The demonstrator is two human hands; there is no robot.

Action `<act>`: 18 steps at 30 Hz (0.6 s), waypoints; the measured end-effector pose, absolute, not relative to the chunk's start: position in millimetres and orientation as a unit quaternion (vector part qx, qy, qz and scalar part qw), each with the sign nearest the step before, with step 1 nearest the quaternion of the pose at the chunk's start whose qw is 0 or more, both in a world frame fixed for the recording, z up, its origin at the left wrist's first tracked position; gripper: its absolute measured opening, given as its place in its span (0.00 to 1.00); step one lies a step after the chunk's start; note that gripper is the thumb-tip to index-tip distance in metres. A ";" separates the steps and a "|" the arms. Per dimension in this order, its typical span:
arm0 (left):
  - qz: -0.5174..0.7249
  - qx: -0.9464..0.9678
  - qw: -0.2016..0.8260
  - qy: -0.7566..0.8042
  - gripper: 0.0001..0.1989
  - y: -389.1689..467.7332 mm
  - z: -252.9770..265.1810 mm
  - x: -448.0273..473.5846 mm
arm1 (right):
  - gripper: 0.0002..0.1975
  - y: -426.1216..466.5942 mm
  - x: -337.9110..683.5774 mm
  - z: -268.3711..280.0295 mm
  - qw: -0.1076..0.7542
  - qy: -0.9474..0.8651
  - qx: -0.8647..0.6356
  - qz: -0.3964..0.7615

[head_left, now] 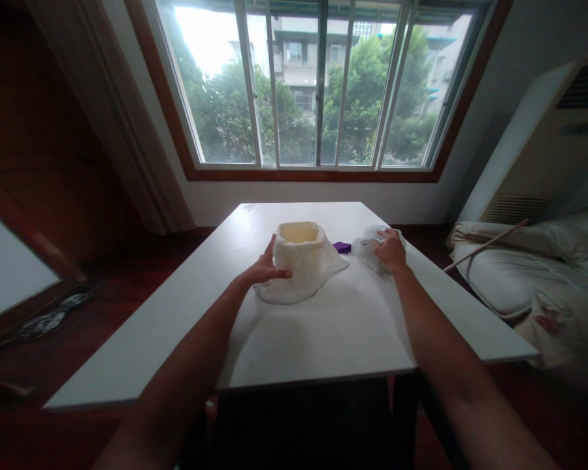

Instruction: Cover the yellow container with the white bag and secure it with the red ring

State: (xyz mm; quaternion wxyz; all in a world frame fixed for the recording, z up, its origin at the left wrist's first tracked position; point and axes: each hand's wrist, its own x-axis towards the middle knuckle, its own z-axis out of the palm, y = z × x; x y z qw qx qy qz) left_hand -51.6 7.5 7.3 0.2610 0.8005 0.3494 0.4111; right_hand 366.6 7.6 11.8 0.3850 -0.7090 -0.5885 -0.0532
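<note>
Head view gives me a white, smooth-topped surface (318, 346) as the largest thing, standing before a wide, brown-framed sliding window (298, 117). To the right I see a tall, cream-coloured appliance with dark vents (524, 140). Near the middle of the surface is a pale-yellow, round-cornered, open-topped container (298, 232), upright; a thin, translucent white plastic liner (301, 271) folds over its rim and drapes down outside, its hem spread around the base. Right of it lies a crumpled, translucent whitish plastic bag (367, 248). My left hand (270, 264) is spread wide against the lined container's left side, thumb across the front. My right hand (391, 248) has its fingers curled down onto the bag, holding it bunched. Smallest is a flat purple item (342, 248), between container and bag.
</note>
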 end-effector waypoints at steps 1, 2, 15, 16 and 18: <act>0.397 0.801 0.236 0.380 0.69 5.7 13.4 -56.4 | 0.25 7.9 372.7 8.3 0.371 -0.578 -0.725 -0.054; 0.383 0.803 0.203 0.409 0.69 3.1 20.0 -60.7 | 0.26 8.2 377.0 4.5 0.353 -0.573 -0.739 -0.048; 0.455 0.803 -0.070 0.377 0.21 -39.0 56.8 -27.4 | 0.21 21.1 387.3 -13.4 0.380 -0.485 -0.787 0.006; 0.456 0.802 -0.068 0.379 0.21 -38.5 55.1 -26.3 | 0.22 21.1 388.8 -10.9 0.404 -0.462 -0.789 -0.008; 0.457 0.797 -0.060 0.389 0.22 -36.7 51.8 -25.7 | 0.23 20.5 392.2 -5.3 0.477 -0.403 -0.780 -0.039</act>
